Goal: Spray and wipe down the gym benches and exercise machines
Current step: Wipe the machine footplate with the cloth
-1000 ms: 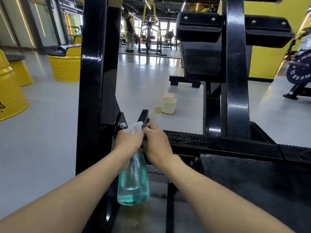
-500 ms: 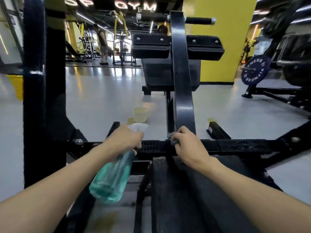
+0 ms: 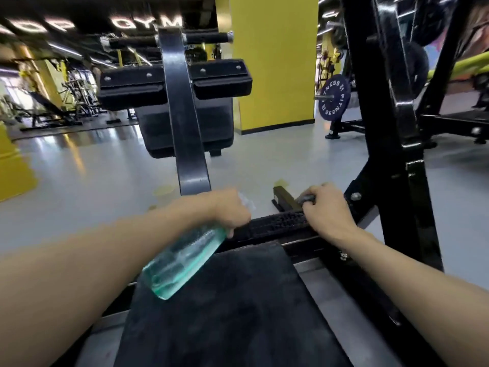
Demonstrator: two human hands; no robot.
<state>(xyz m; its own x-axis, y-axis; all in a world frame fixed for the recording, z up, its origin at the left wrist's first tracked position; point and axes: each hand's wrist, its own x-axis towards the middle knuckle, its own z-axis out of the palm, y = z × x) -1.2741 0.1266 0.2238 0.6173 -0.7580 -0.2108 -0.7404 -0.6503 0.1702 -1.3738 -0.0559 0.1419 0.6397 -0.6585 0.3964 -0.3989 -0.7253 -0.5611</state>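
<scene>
My left hand grips the neck of a clear spray bottle holding blue-green liquid, tilted with its base toward me over the black bench pad. My right hand is curled around a small dark grey cloth and presses it on the right end of the machine's black ribbed cross bar. A black upright arm rises from the bar's middle to two black pads and a handle bar.
A black frame post stands close on the right. A yellow pillar is behind, and a barbell with a dark weight plate sits at the right back. Grey floor spreads left, with a yellow block at the left edge.
My right hand has slid the cloth rightward along the cross bar from its left end to its right end. My left hand and the bottle followed, and the view turned right.
</scene>
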